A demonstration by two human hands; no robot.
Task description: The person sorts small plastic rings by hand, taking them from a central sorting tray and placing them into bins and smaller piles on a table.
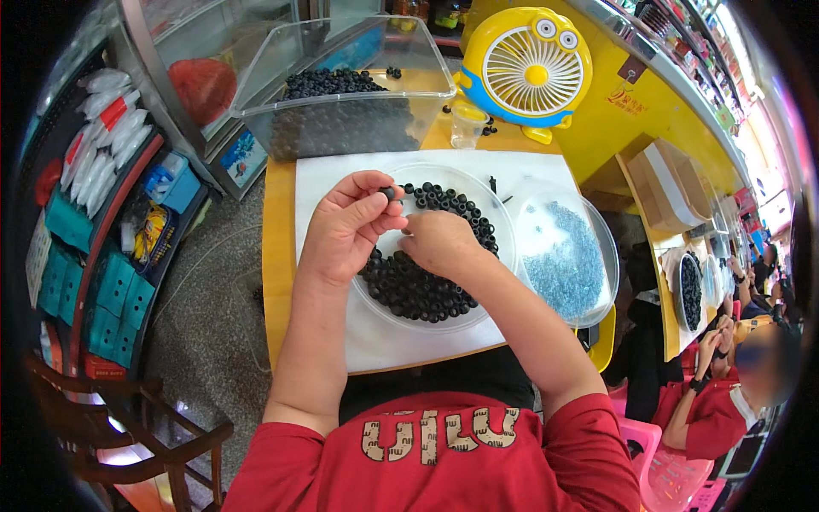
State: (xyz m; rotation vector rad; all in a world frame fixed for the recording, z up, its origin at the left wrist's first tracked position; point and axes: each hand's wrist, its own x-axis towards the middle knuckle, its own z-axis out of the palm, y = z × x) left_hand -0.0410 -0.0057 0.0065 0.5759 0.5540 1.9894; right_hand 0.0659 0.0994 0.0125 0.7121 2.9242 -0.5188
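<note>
My left hand is raised over the left side of a clear round dish. Its thumb and fingertips pinch a small black round piece. Close beside it, my right hand is closed, fingertips pressed together near the left fingers; what they hold, if anything, is mostly hidden. Many hollow black round pieces lie heaped in the dish beneath both hands. To the right, a second clear round dish bears a spread of tiny clear bluish pieces.
A clear plastic bin of black pieces stands behind the dishes, beside a small clear cup and a yellow fan. White sheeting covers the table. A wooden chair stands left; a person in red sits right.
</note>
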